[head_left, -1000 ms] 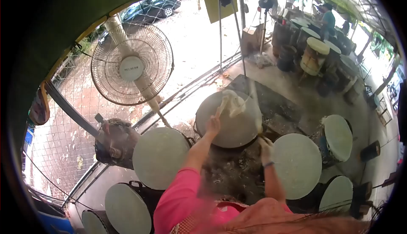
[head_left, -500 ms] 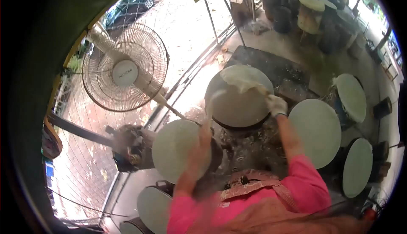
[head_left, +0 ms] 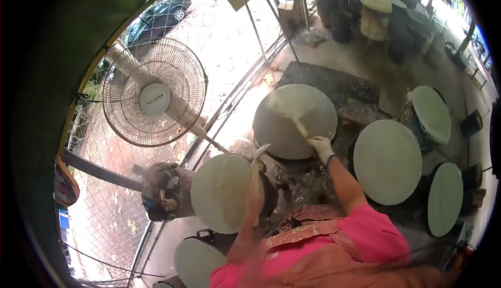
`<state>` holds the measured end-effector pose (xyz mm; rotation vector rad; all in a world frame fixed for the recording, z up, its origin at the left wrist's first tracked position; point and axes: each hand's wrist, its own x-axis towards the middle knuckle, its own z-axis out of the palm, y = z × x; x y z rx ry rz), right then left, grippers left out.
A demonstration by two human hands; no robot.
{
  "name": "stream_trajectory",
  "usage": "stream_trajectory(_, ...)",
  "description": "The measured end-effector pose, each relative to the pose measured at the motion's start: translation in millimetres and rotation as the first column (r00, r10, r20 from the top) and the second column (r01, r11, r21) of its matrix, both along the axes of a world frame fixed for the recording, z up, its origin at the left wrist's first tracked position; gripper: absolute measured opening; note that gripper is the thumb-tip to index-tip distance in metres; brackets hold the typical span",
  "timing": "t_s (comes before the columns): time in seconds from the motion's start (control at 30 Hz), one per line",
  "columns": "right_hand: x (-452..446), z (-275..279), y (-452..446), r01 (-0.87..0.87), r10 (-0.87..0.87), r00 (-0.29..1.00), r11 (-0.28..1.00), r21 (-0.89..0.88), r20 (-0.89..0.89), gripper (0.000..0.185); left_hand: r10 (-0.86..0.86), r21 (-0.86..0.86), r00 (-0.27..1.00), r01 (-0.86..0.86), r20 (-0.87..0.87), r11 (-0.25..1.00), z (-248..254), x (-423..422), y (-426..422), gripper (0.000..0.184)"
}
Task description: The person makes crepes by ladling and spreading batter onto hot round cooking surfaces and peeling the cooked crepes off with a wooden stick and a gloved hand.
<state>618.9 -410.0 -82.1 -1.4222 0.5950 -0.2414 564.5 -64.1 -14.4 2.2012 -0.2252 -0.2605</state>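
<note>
The left hand (head_left: 253, 200), over the far disc (head_left: 275, 134) a second ago, now sits nearer, above the left disc (head_left: 214, 194), its fingers closed round a curve-tipped tool (head_left: 255, 161). The gloved right hand (head_left: 320, 145) works instead, fingers clamped on a pale tool (head_left: 300, 126) over the far disc, forearm slanting leftward.

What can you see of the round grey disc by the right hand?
The disc has a flat grey top, a paler, blurred area toward its far side and a dark lower edge. It looks level; material unclear. The right hand is at its near right rim, holding a pale stick over the top; contact is unclear.
</note>
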Motion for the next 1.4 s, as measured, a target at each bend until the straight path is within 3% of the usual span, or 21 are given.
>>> stream_trajectory(0.03, 1, 27, 2, -0.108, 0.114, 0.993, 0.984, 0.139, -0.036, 0.029, 0.000, -0.018, 1.000, 0.000, 0.010, 1.000, -5, -2, -1, 0.061)
stream_trajectory(0.1, -10, 61, -40, -0.262, 0.264, 0.964, 0.963, -0.060, 0.026, 0.027, -0.004, -0.045, 0.999, 0.006, 0.047, 0.999, -20, -7, 0, 0.059)
stream_trajectory(0.13, -21, 86, -60, -0.213, 0.213, 0.976, 0.977, 0.007, -0.041, 0.025, -0.006, -0.056, 0.996, 0.012, 0.091, 0.998, -31, -11, 2, 0.058)
stream_trajectory(0.2, -12, 52, -105, -0.074, 0.087, 0.995, 0.966, 0.247, -0.040, 0.021, -0.016, -0.085, 0.973, 0.036, 0.232, 0.996, -54, -15, 6, 0.056)
stream_trajectory(0.33, 4, 35, -73, -0.196, 0.207, 0.977, 0.966, 0.170, -0.050, 0.021, 0.004, -0.112, 0.949, 0.034, 0.315, 0.993, -74, -20, 0, 0.055)
stream_trajectory(0.4, 11, 17, -82, -0.361, 0.370, 0.927, 0.924, 0.127, -0.054, 0.022, 0.073, -0.040, 0.997, -0.074, -0.034, 0.996, -33, -27, -15, 0.064)
stream_trajectory(0.43, -4, 81, -94, -0.391, 0.422, 0.896, 0.897, 0.208, -0.135, 0.024, 0.118, 0.007, 0.971, -0.119, -0.206, 0.993, -18, -29, -21, 0.070)
stream_trajectory(0.53, 22, 82, -147, -0.284, 0.334, 0.932, 0.914, 0.289, -0.141, 0.025, -0.105, 0.140, 0.886, 0.046, 0.452, 0.989, -68, -26, -6, 0.070)
stream_trajectory(0.6, 39, 71, -134, -0.229, 0.258, 0.962, 0.940, 0.255, -0.090, 0.031, 0.019, -0.282, 0.978, 0.041, 0.208, 0.959, -79, -35, -10, 0.063)
stream_trajectory(0.7, 38, 36, -116, -0.458, 0.488, 0.845, 0.871, 0.175, -0.220, 0.036, 0.057, -0.244, 0.996, -0.040, 0.065, 0.969, -61, -38, -16, 0.060)
stream_trajectory(0.73, 45, -12, -136, -0.608, 0.629, 0.774, 0.771, -0.187, 0.073, 0.036, 0.067, -0.127, 0.996, -0.059, 0.060, 0.990, -55, -41, -20, 0.060)
stream_trajectory(0.77, 51, -63, -157, -0.508, 0.718, 0.612, 0.678, -0.531, 0.332, 0.035, 0.054, -0.112, 0.989, -0.039, 0.138, 0.993, -65, -43, -20, 0.061)
stream_trajectory(0.83, 48, -25, -175, -0.603, 0.598, 0.793, 0.797, 0.015, 0.120, 0.034, 0.019, -0.055, 0.952, -0.002, 0.307, 0.998, -85, -37, -10, 0.061)
stream_trajectory(0.87, 75, -13, -181, -0.566, 0.576, 0.794, 0.817, 0.111, -0.193, 0.033, 0.032, 0.001, 0.960, -0.033, 0.279, 0.999, -76, -36, -10, 0.061)
stream_trajectory(0.93, 74, 100, -158, -0.349, 0.394, 0.908, 0.900, 0.261, -0.144, 0.032, 0.053, 0.115, 0.979, -0.077, 0.196, 0.990, -47, -44, -24, 0.061)
stream_trajectory(1.03, 91, 54, -135, -0.492, 0.521, 0.799, 0.854, 0.171, -0.302, 0.031, 0.126, 0.006, 0.977, -0.129, 0.170, 0.992, -37, -48, -29, 0.062)
stream_trajectory(1.17, 63, -35, -174, -0.774, 0.780, 0.623, 0.626, -0.094, 0.058, 0.026, 0.242, 0.099, 0.970, -0.243, 0.029, 0.965, -60, -70, -16, 0.068)
stream_trajectory(1.23, 71, 13, -187, -0.718, 0.724, 0.683, 0.689, 0.097, -0.093, 0.024, 0.276, 0.134, 0.960, -0.280, 0.044, 0.951, -41, -86, -18, 0.071)
stream_trajectory(1.3, 114, 2, -171, -0.527, 0.515, 0.844, 0.848, 0.052, 0.147, 0.019, 0.297, -0.013, 0.953, -0.298, -0.057, 0.955, -47, -107, -7, 0.070)
stream_trajectory(1.33, 122, 65, -161, -0.503, 0.485, 0.833, 0.864, 0.000, -0.266, 0.023, 0.296, -0.083, 0.948, -0.307, -0.121, 0.948, -49, -118, -4, 0.070)
stream_trajectory(1.4, 128, 81, -144, -0.611, 0.588, 0.761, 0.792, 0.003, -0.274, 0.026, 0.331, -0.266, 0.899, -0.407, -0.288, 0.874, -56, -133, -7, 0.069)
